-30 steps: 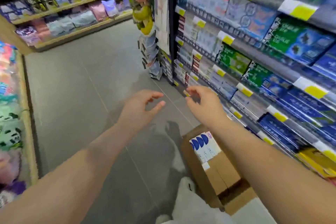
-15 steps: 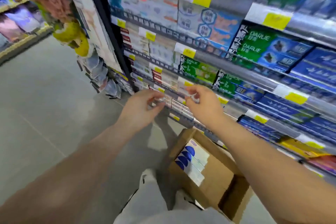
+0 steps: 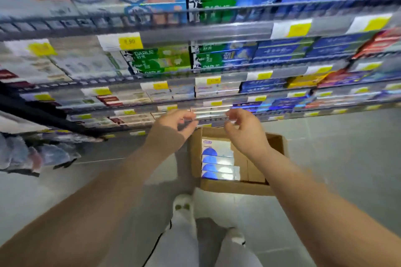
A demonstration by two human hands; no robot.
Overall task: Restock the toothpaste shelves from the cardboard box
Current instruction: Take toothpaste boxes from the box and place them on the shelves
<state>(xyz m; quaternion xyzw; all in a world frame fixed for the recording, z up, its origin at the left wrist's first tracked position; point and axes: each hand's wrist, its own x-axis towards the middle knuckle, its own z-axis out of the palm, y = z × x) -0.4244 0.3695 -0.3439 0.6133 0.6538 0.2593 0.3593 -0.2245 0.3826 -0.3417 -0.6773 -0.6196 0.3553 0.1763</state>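
Toothpaste shelves (image 3: 217,28) now face the person squarely, with the cardboard box (image 3: 236,188) just below, cartons (image 3: 217,165) still inside. Left hand (image 3: 171,125) and right hand (image 3: 245,130), fingers curled, have reached the low rail (image 3: 211,115); I cannot tell whether they pinch anything.

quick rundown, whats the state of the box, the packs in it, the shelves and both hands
box: open, on the floor below the shelves, part filled
packs: stacked along the box's left side, right side bare
shelves: stocked, price tags on the rails
left hand: fingers curled at a low shelf rail, grip too blurred to tell
right hand: fingers curled at the same rail, grip too blurred to tell
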